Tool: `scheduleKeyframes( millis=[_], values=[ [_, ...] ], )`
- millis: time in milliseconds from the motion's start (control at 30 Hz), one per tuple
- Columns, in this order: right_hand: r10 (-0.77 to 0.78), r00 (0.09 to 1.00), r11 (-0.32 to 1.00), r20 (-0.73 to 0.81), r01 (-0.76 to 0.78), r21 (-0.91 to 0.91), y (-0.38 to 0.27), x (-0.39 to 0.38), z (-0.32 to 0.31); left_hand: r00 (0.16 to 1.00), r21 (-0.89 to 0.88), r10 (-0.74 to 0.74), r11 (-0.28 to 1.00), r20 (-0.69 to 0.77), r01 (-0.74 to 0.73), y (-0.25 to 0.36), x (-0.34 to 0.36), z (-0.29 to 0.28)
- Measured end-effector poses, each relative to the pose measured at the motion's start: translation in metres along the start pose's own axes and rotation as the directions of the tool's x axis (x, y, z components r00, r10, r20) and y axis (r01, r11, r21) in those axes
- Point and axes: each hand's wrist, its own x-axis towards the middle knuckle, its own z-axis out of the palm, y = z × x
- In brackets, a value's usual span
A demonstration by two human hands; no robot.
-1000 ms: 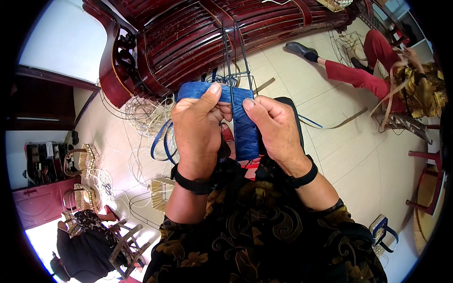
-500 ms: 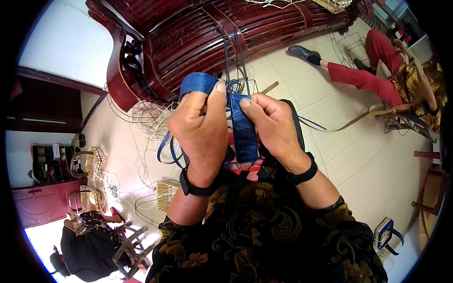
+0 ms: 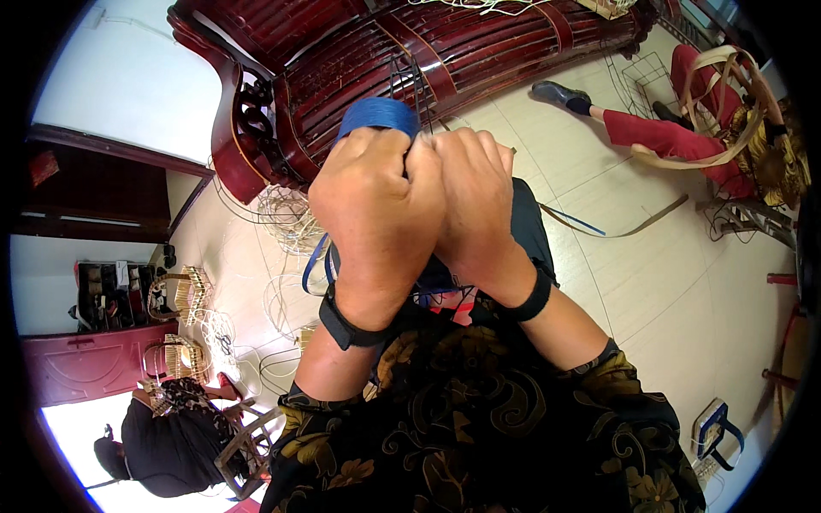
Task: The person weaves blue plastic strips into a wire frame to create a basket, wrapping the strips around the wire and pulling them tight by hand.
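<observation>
My left hand [image 3: 368, 205] is closed around a coil of flat blue strip [image 3: 380, 114], whose broad loop shows above the knuckles. A loose loop of the same strip hangs by my left wrist. Pressed against it, my right hand [image 3: 479, 192] has its fingers curled in; what they hold is hidden. Beyond both hands, the thin dark end of a wire frame [image 3: 409, 79] sticks out. The hands cover most of this frame and its blue-wrapped part.
Ahead is a dark red slatted wooden bench [image 3: 342, 103]. Tangled pale strips [image 3: 291, 214] lie on the tiled floor at left, near small baskets [image 3: 192, 295]. At right a person in red trousers [image 3: 654, 137] handles tan strips [image 3: 727, 64]. Another person in black [image 3: 175, 445] sits lower left.
My right hand has moved up and left against my left hand, covering the blue-wrapped section that showed before. The person at right has raised the tan strips.
</observation>
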Motion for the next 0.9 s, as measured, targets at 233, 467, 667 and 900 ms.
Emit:
scheduleKeyframes(
  millis=[233, 467, 667, 900],
  values=[
    [0.196, 0.977, 0.913, 0.08, -0.211, 0.349, -0.004, 0.011, -0.004, 0.993, -0.057, 0.112, 0.992, -0.024, -0.113, -0.002, 0.004, -0.001],
    [0.546, 0.788, 0.612, 0.283, -0.606, 0.508, 0.001, 0.017, -0.02, 0.711, -0.705, -0.557, 0.287, 0.429, 0.649, -0.041, -0.033, 0.01],
    [0.564, 0.626, 0.176, 0.538, -0.728, 0.663, -0.007, 0.022, -0.027, 0.553, -0.615, -0.271, -0.311, 0.788, 0.724, -0.041, -0.037, 0.014],
    [0.507, 0.639, 0.265, 0.579, -0.754, 0.601, 0.001, 0.03, -0.022, 0.562, -0.663, -0.394, -0.192, 0.727, 0.723, -0.03, -0.034, 0.016]
  ],
)
